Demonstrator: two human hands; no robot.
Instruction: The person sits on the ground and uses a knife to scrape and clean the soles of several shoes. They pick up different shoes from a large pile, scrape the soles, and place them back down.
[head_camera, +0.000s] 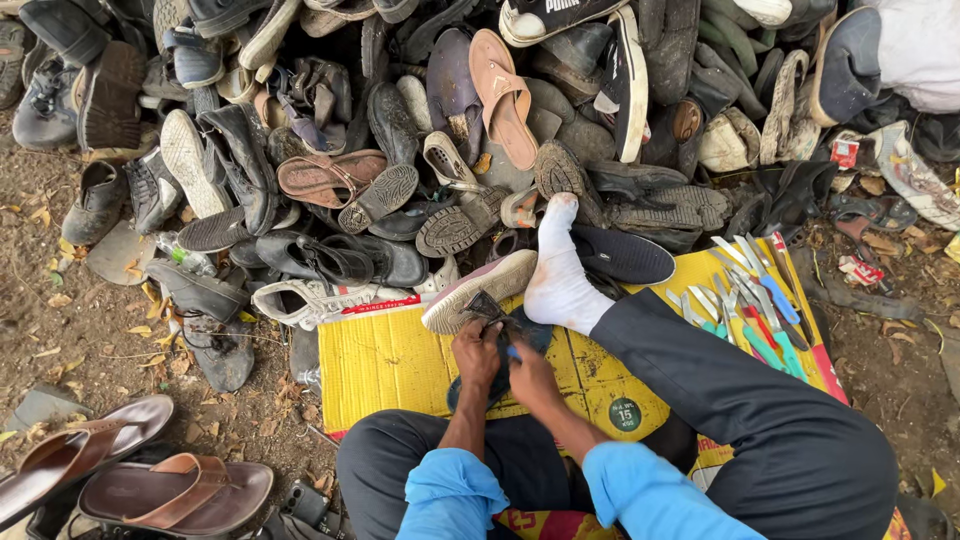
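Observation:
My left hand (476, 352) grips a worn light-coloured shoe (480, 288) by its heel end; the shoe lies sole-side out on a yellow mat (390, 365). Close beside it, my right hand (530, 375) is closed on a small blue-handled tool (511, 350) held at the shoe's heel. A dark piece (487, 307), perhaps the loosened sole, sticks up between the hands. My right leg in dark trousers stretches forward, its white-socked foot (557, 270) resting next to the shoe.
A big heap of old shoes and sandals (420, 110) fills the ground ahead. Several knives and hand tools (750, 300) lie on the mat's right part. Brown sandals (150, 485) lie at lower left on bare dirt with dry leaves.

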